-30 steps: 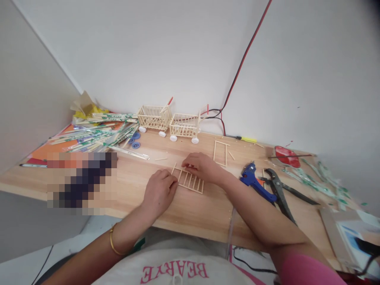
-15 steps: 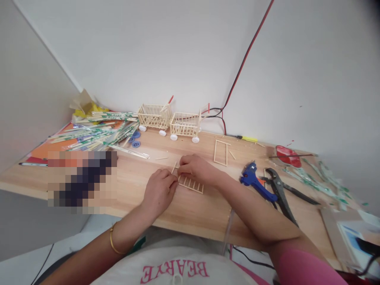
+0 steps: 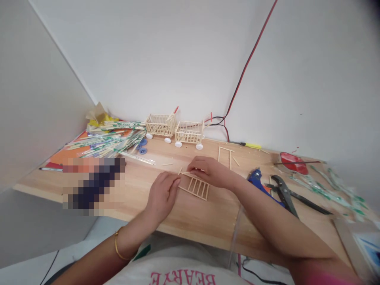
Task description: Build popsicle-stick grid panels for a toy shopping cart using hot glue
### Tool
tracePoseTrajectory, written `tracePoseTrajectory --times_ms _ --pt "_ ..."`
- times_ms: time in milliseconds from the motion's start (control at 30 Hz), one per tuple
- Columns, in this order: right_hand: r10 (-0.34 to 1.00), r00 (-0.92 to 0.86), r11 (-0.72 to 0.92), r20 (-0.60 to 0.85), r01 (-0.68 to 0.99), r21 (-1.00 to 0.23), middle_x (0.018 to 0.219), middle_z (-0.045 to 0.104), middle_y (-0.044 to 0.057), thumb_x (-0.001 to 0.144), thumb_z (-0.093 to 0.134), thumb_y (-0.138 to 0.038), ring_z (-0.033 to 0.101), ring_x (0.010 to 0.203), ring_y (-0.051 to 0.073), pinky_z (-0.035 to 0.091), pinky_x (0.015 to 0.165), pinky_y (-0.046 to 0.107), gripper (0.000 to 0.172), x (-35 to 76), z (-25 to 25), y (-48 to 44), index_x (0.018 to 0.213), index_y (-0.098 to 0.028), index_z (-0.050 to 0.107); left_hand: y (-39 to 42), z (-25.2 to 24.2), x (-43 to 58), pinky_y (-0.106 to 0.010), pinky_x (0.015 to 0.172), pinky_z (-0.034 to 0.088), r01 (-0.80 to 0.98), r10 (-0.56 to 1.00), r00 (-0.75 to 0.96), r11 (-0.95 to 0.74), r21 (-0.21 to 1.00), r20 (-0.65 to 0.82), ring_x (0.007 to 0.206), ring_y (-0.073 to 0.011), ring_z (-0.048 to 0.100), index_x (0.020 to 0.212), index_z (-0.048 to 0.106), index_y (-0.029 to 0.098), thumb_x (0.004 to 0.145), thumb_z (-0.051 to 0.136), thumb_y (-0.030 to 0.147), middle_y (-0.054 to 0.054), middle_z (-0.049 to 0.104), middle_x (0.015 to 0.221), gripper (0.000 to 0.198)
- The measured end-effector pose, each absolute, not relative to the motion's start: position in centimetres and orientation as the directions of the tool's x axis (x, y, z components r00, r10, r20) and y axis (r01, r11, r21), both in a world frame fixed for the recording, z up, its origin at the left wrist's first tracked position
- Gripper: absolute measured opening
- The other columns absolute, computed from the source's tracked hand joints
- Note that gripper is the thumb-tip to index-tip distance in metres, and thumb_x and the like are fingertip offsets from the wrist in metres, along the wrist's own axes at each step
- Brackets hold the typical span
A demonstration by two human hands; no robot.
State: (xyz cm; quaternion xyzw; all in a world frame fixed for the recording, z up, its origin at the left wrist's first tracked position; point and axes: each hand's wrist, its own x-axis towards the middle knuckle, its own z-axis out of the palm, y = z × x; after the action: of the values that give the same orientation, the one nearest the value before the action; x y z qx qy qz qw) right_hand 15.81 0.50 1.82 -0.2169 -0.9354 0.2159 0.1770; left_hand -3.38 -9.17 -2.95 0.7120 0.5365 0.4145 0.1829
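Note:
A small ladder-like frame of thin wooden sticks (image 3: 193, 193) lies flat on the table, with several rungs toward its right end. My left hand (image 3: 162, 194) is closed at the frame's left end, thumb and fingertips pinching the sticks there. Over the frame's far edge is my right hand (image 3: 208, 171), its fingers bent and pressed together. What sits between those fingertips is hidden. Just behind the right hand lies a plain stick frame (image 3: 225, 149), partly covered by it. One loose short stick (image 3: 235, 161) is beside that frame.
Two wooden-stick carts (image 3: 160, 126) with white wheels stand by the wall. Wrapped sticks (image 3: 103, 138) and blue wheels (image 3: 143, 151) lie left. At right are a blue glue gun (image 3: 259, 182), black-handled pliers (image 3: 283, 192), a red piece (image 3: 293, 163) and wrappers (image 3: 335, 190).
My right hand has shifted right along the frame's far edge, exposing more of its left part. My left hand still pinches the left end. The whole view has shifted slightly.

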Motion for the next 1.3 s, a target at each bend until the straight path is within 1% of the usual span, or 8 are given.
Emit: tracePoseTrajectory --times_ms 167,267,367,500,567,667,800,1300 --pt "0.621 -0.766 0.632 0.164 0.366 -0.684 0.082 0.065 0.003 0.089 0.049 -0.024 0.056 0.072 0.012 0.043 0.066 0.024 0.016 15.8 2.5 -2.6 0.092 -0.017 0.063 -9.0 -1.3 -2.1 -0.026 0.072 0.044 0.052 0.994 -0.044 -0.098 0.994 0.101 0.074 -0.0132 0.056 0.088 0.064 0.019 0.075 0.066 0.026 -0.001 0.065 0.082 0.015" --pt "0.77 -0.629 0.4 0.111 0.339 -0.852 0.081 0.065 0.002 0.088 0.051 -0.029 0.057 0.072 0.012 0.044 0.064 0.022 0.017 16.0 1.8 -5.3 0.092 -0.016 0.061 -9.3 -1.1 -0.7 -0.023 0.066 0.042 -0.34 0.996 0.038 0.091 0.936 -0.084 0.066 -0.0098 0.053 0.081 0.065 0.017 0.07 0.071 0.025 0.001 0.062 0.072 0.015" --pt "0.814 -0.565 0.365 0.135 0.317 -0.875 0.085 0.066 0.002 0.088 0.052 -0.029 0.06 0.076 0.013 0.047 0.068 0.024 0.016 17.2 1.6 -7.6 0.093 -0.017 0.061 -9.4 -0.9 0.3 -0.021 0.064 0.042 -0.429 0.979 0.159 0.183 0.885 -0.125 0.066 -0.0088 0.053 0.079 0.066 0.015 0.07 0.072 0.023 -0.001 0.063 0.075 0.014" --pt "0.87 -0.434 0.479 0.233 0.634 -0.608 0.102 0.063 0.009 0.088 0.052 -0.03 0.06 0.09 0.018 0.047 0.079 0.031 0.019 23.2 2.3 -9.4 0.099 -0.02 0.062 -8.7 0.0 0.5 -0.025 0.069 0.047 -0.432 0.982 0.164 0.161 0.888 -0.099 0.073 -0.0125 0.058 0.08 0.063 0.016 0.075 0.068 0.028 -0.003 0.065 0.078 0.014" --pt "0.934 -0.227 0.335 0.277 0.827 -0.451 0.099 0.064 0.01 0.089 0.048 -0.032 0.059 0.093 0.022 0.046 0.082 0.036 0.021 27.8 2.2 -10.0 0.098 -0.02 0.062 -8.1 0.4 0.2 -0.025 0.068 0.049 -0.392 0.991 0.113 0.115 0.913 -0.076 0.073 -0.013 0.059 0.082 0.061 0.016 0.076 0.067 0.03 -0.003 0.065 0.078 0.015" --pt "0.958 0.158 -0.095 0.24 0.963 -0.253 0.099 0.065 0.012 0.089 0.044 -0.038 0.061 0.09 0.025 0.046 0.08 0.039 0.03 34.5 1.1 -10.4 0.101 -0.017 0.061 -7.3 0.5 0.1 -0.024 0.064 0.049 -0.384 0.993 0.066 0.12 0.916 -0.102 0.071 -0.0134 0.062 0.088 0.06 0.018 0.075 0.068 0.032 -0.001 0.065 0.078 0.02" --pt "0.964 0.255 -0.256 0.077 0.967 -0.004 0.105 0.065 0.021 0.082 0.047 -0.05 0.059 0.099 0.035 0.044 0.083 0.043 0.053 39.1 -1.2 -10.3 0.113 -0.009 0.057 -6.8 0.2 0.5 -0.023 0.062 0.049 -0.471 0.985 0.097 0.173 0.865 -0.144 0.067 -0.0119 0.063 0.089 0.058 0.018 0.074 0.069 0.029 0.0 0.065 0.077 0.022" --pt "0.965 0.231 -0.228 -0.127 0.973 0.039 0.114 0.058 0.021 0.066 0.058 -0.062 0.053 0.11 0.039 0.039 0.088 0.046 0.087 39.9 -1.5 -9.7 0.135 -0.013 0.039 -5.9 -0.9 -1.0 -0.021 0.062 0.048 -0.486 0.98 0.124 0.196 0.852 -0.154 0.066 -0.0099 0.061 0.087 0.062 0.015 0.069 0.074 0.024 -0.001 0.065 0.076 0.023"
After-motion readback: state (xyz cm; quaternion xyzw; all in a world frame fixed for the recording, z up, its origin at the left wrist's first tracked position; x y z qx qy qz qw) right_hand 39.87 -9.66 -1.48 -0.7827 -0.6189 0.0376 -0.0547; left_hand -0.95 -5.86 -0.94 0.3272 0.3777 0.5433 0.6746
